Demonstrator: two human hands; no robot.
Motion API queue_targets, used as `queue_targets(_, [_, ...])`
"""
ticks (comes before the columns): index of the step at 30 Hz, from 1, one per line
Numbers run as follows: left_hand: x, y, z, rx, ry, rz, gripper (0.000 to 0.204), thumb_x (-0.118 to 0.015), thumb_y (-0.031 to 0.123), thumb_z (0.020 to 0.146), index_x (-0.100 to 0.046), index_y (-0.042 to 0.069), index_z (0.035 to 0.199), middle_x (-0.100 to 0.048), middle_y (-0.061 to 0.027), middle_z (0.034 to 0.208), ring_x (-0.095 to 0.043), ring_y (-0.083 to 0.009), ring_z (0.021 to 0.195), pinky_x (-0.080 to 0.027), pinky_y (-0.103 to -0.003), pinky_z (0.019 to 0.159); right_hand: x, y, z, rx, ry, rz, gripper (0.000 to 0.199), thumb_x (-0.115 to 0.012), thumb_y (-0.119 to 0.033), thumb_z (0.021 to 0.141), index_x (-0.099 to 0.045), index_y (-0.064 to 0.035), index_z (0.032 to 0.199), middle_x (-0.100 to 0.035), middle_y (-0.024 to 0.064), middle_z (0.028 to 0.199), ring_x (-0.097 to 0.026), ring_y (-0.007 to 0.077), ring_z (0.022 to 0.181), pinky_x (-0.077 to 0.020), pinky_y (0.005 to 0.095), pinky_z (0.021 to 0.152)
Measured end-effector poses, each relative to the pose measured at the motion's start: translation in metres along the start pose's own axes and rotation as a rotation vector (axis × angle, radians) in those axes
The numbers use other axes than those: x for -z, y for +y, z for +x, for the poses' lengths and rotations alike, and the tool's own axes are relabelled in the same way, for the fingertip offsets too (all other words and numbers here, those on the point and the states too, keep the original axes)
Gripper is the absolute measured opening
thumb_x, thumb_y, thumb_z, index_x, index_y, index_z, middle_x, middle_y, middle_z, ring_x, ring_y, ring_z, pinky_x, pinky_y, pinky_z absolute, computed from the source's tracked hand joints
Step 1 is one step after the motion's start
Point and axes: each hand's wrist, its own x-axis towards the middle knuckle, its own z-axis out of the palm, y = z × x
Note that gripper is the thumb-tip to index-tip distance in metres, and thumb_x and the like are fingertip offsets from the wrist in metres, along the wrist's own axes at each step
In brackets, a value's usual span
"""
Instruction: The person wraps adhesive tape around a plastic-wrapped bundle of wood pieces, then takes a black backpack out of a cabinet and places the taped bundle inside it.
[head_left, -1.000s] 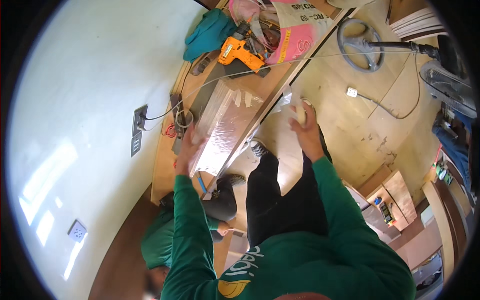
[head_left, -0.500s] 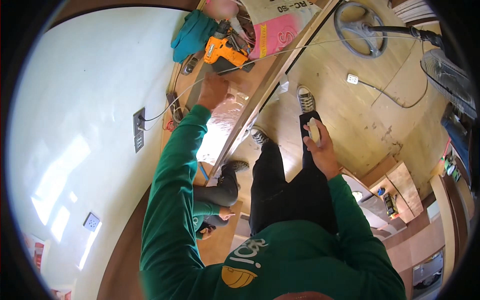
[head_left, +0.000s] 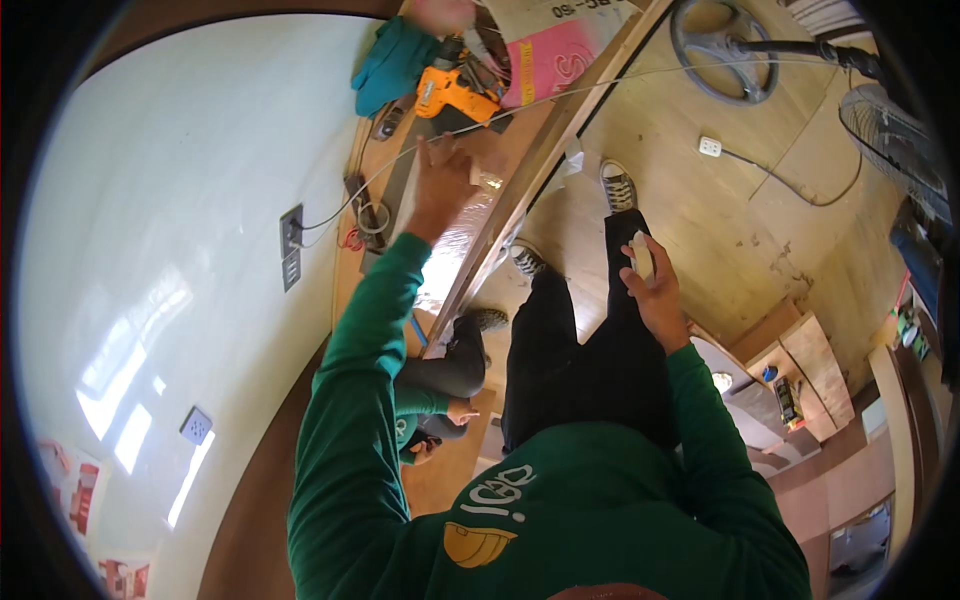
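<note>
My left hand (head_left: pixel 443 180) reaches forward with fingers spread over a glossy wooden board (head_left: pixel 455 245) on the workbench, just short of an orange power drill (head_left: pixel 452 93). It holds nothing. My right hand (head_left: pixel 655 290) hangs beside my dark trouser leg and is closed on a small pale roll-like object (head_left: pixel 642 255). My green sleeves run up from the lower edge of the view.
A teal cloth (head_left: pixel 392 62) and a pink-and-white bag (head_left: pixel 560 50) lie at the far end of the bench. A cable runs to a wall socket (head_left: pixel 291 243). Another person in green crouches under the bench (head_left: pixel 440 385). A standing fan (head_left: pixel 895 120) and a white power strip (head_left: pixel 710 147) are on the plywood floor.
My left hand has stretched forward along the board toward the drill. My right hand has drawn back from the bench edge to my side, still holding the pale object.
</note>
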Motion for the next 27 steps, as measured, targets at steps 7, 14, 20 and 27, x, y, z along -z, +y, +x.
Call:
queue_targets(7, [0.032, 0.128, -0.134, 0.221, -0.039, -0.928, 0.049, -0.067, 0.038, 0.096, -0.064, 0.006, 0.134, -0.066, -0.0169, 0.13, -0.057, -0.0396, 0.127, -0.041, -0.05, 0.111, -0.009, -0.027, -0.018, -0.009, -0.115, -0.056, 0.064, -0.072, -0.013, 0.093, -0.043, -0.0029, 0.149, -0.07, 0.0087, 0.124, -0.057, 0.0107, 0.075, -0.0523, 0.0268, 0.07])
queue_targets(14, [0.025, 0.235, -0.246, 0.163, -0.24, -1.048, 0.044, -0.067, 0.038, 0.093, -0.068, 0.004, 0.121, -0.071, -0.0205, 0.112, -0.067, -0.0409, 0.107, -0.052, -0.051, 0.095, -0.032, -0.07, -0.064, -0.005, -0.233, -0.161, 0.062, -0.068, -0.012, 0.095, -0.043, -0.0033, 0.151, -0.068, 0.0107, 0.131, -0.057, 0.0078, 0.08, -0.0503, 0.0236, 0.07])
queue_targets(20, [0.033, 0.228, -0.282, 0.235, -0.07, -1.185, 0.046, -0.066, 0.036, 0.094, -0.064, 0.004, 0.128, -0.068, -0.0229, 0.12, -0.065, -0.0419, 0.111, -0.051, -0.052, 0.096, -0.06, -0.072, -0.11, 0.091, -0.366, -0.304, 0.06, -0.07, -0.015, 0.096, -0.045, -0.0034, 0.149, -0.069, 0.0089, 0.126, -0.058, 0.0084, 0.078, -0.0502, 0.0244, 0.066])
queue_targets(27, [0.06, 0.195, -0.312, 0.479, 0.383, -1.835, 0.062, -0.063, 0.044, 0.101, -0.055, 0.0, 0.144, -0.069, -0.0207, 0.129, -0.065, -0.0286, 0.118, -0.05, -0.037, 0.1, -0.107, -0.071, -0.153, 0.253, -0.631, -0.516, 0.053, -0.065, -0.016, 0.097, -0.048, -0.0043, 0.146, -0.07, 0.0153, 0.121, -0.066, 0.0148, 0.088, -0.0535, 0.0286, 0.071])
